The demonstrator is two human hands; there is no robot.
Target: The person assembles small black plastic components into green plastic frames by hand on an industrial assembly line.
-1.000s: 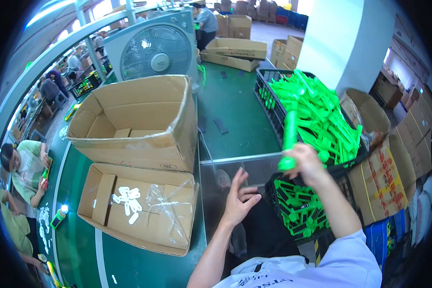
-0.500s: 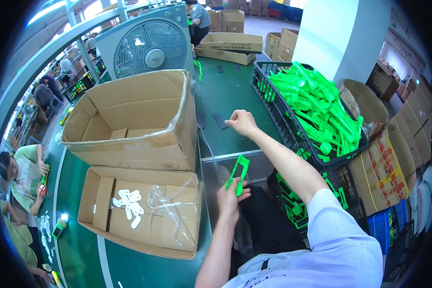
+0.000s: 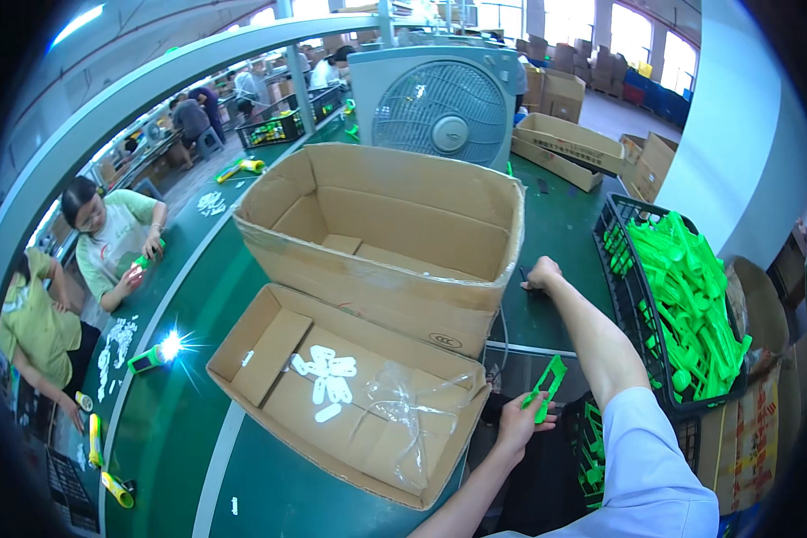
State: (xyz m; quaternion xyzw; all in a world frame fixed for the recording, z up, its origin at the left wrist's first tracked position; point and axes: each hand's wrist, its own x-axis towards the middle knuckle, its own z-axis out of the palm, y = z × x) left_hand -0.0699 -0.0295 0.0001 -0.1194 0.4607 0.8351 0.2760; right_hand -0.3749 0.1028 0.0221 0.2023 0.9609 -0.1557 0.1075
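Note:
A bright green plastic frame with a long open slot (image 3: 548, 387) is held upright in my left hand (image 3: 516, 425), whose fingers are closed around its lower end. My right hand (image 3: 544, 272) reaches over the green tabletop, just right of the tall carton, with its fingers pinched. Between those fingertips is the edge of a small dark flat piece (image 3: 524, 279), partly hidden by the hand. Below, a shallow carton (image 3: 269, 408) holds several white oval pieces (image 3: 329, 368) and crumpled clear plastic (image 3: 403, 412).
A tall open carton (image 3: 377, 282) stands behind the shallow one, with a box fan (image 3: 448, 112) beyond. At right, a black crate (image 3: 641, 327) is heaped with green plastic parts (image 3: 681, 305). Two people work across the table at left, near a lit yellow-green flashlight (image 3: 152, 357).
The view has swung left, so the cartons and crate appear farther right. My right hand now pinches the dark piece it was reaching beside. My left hand still holds the green frame.

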